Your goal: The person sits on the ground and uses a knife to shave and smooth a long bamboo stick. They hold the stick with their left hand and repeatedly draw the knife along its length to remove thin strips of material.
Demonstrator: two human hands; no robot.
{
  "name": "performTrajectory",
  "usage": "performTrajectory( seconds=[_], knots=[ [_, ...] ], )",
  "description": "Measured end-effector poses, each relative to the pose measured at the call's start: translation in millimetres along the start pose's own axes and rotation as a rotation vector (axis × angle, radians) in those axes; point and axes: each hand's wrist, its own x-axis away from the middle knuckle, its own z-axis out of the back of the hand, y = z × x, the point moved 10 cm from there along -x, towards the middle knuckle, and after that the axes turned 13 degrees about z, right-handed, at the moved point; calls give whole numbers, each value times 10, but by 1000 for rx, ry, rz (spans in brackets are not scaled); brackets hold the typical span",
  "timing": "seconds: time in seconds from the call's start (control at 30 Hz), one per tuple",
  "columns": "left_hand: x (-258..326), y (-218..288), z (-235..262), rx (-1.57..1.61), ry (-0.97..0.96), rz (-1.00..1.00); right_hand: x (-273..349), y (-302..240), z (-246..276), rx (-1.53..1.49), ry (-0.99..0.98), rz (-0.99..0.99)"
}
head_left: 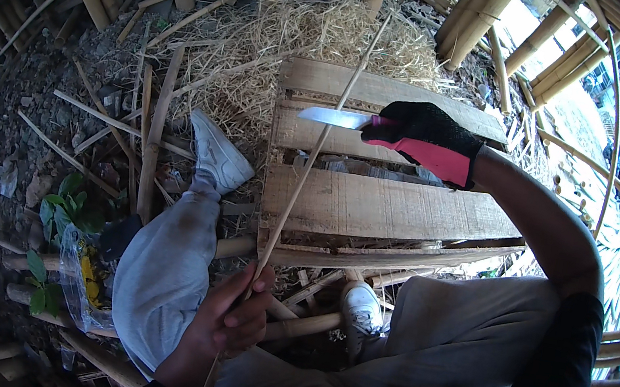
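While gripping strip [315, 146], hands: left [227, 321] low, right [422, 138] outstretched.

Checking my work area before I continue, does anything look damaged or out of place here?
Nothing looks damaged. The left hand grips a thin bamboo strip, and the gloved right hand holds a knife against it over the wooden pallet. Straw litters the ground.
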Motion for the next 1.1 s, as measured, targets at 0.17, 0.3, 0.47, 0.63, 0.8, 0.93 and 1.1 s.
performTrajectory(
  seconds=[0.17, 0.3, 0.47, 0.63, 0.8, 0.93, 1.1],
  knots=[
    [27, 95, -153, 159, -157, -52, 99, 159, 82, 37, 221, -177],
    [14, 122, -206, 188, -199, -67, 20, 289, 82, 147, 294, -76],
    [-16, 66, -146, 162, -201, -8, 38, -60, 99, 306, 390, 117],
    [-108, -80, 25, 101, -87, 58, 162, -576, -522, 644, -19, 387],
    [-185, -219, 50, 164, -87, 115, 267, -692, -754, 697, -125, 429],
    [-236, -250, 20, 277, -167, 132, 230, -541, -789, 705, -105, 381],
    [-242, -299, -32, 306, -196, 143, 264, -489, -768, 334, -80, 455]
  ],
)
